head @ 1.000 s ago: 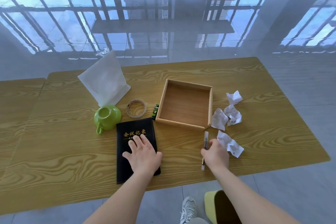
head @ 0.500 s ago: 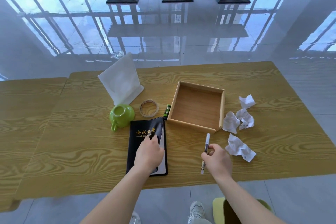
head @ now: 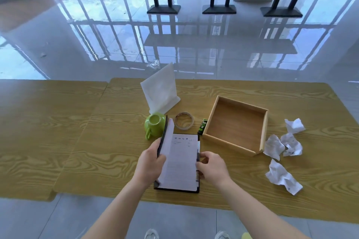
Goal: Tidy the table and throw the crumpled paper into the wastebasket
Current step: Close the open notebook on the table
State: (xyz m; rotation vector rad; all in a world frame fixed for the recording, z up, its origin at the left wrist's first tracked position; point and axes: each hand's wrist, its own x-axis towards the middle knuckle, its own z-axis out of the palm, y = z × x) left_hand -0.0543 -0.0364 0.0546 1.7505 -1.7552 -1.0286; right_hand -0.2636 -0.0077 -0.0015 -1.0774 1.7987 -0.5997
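Note:
A black notebook point(head: 180, 161) lies near the front edge of the wooden table point(head: 97, 141), open to a lined page. My left hand point(head: 149, 163) grips its lifted front cover and leading pages, holding them upright. My right hand point(head: 212, 167) pinches a pen point(head: 198, 156) lying along the notebook's right edge. Several crumpled white papers sit to the right: one point(head: 294, 125) farthest back, two point(head: 274, 146) point(head: 291, 144) together, one point(head: 281, 177) nearest. Only a yellow-green rim of the wastebasket point(head: 245, 235) shows at the bottom edge.
An empty wooden tray point(head: 231, 145) stands right of the notebook. Behind the notebook are a green cup point(head: 154, 124), a tape roll point(head: 184, 122), a small green item point(head: 203, 126) and a white napkin pack point(head: 160, 89). My shoes show on the floor below.
My left hand has lifted the notebook's cover from closed to upright. My right hand has carried the pen left to the notebook's right edge. The camera has tilted up.

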